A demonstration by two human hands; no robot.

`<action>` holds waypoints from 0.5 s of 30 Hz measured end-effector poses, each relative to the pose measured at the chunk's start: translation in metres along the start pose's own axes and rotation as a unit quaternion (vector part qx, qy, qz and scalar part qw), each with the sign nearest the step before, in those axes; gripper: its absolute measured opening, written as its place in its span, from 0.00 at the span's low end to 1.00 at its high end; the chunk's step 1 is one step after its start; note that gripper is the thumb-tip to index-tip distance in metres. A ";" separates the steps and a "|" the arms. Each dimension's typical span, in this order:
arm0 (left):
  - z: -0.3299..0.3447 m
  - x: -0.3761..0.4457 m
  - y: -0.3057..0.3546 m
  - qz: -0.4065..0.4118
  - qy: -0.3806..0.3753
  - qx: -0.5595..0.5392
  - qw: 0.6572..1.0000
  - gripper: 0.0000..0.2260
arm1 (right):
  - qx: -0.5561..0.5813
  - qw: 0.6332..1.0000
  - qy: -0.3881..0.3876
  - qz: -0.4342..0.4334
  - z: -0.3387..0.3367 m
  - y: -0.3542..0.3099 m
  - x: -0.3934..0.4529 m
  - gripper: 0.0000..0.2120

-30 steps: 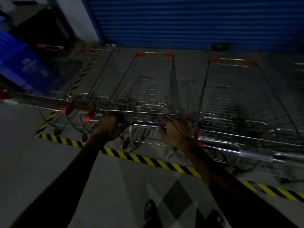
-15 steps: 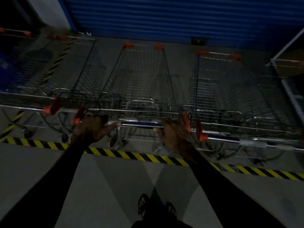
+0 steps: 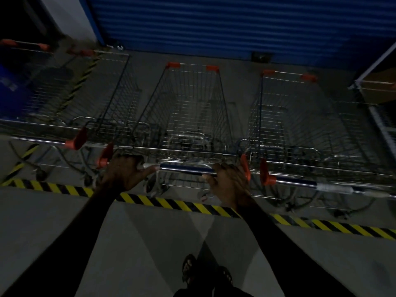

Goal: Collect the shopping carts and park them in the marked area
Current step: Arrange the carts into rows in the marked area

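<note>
A wire shopping cart (image 3: 192, 108) with orange corner caps stands straight ahead, inside the yellow-and-black floor tape (image 3: 171, 203). My left hand (image 3: 126, 170) grips the left end of its blue handle bar (image 3: 184, 168), thumb stretched along the bar. My right hand (image 3: 229, 185) grips the right end, fingers curled over it. Another cart (image 3: 285, 116) is parked close on the right, and a further cart (image 3: 90, 99) close on the left, all side by side.
A blue roller shutter (image 3: 235, 24) closes off the back. More striped tape (image 3: 79, 82) runs back along the left side. A shelf frame (image 3: 372, 82) stands at the far right. My feet (image 3: 205, 273) are on the grey floor behind the tape.
The view has swung right and squared up on the row of carts. Both hands stayed on the middle cart's handle; the cart sits a little farther in past the tape.
</note>
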State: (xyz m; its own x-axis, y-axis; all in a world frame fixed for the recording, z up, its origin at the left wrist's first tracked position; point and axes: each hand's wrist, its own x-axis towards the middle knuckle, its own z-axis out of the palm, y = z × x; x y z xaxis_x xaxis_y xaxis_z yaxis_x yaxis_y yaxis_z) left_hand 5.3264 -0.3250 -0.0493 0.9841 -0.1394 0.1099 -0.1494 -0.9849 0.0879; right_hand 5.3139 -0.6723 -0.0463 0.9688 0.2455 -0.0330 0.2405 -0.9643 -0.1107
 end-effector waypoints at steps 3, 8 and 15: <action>-0.001 0.000 0.001 0.000 -0.001 -0.012 1.000 0.33 | -0.001 1.000 -0.014 0.002 -0.001 0.001 -0.002 0.38; -0.014 -0.003 0.009 0.004 0.026 -0.037 0.999 0.27 | 0.057 0.998 -0.003 -0.023 -0.008 -0.004 -0.005 0.29; -0.062 -0.044 0.011 -0.062 0.034 -0.031 0.997 0.32 | 0.169 0.972 0.105 -0.124 -0.010 -0.070 0.004 0.21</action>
State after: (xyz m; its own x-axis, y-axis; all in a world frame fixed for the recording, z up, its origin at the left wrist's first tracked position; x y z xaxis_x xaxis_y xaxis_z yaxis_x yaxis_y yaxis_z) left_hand 5.2757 -0.3233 0.0084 0.9868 -0.0082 0.1619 -0.0352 -0.9857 0.1651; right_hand 5.3018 -0.6049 -0.0283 0.8825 0.4069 0.2361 0.4701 -0.7815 -0.4103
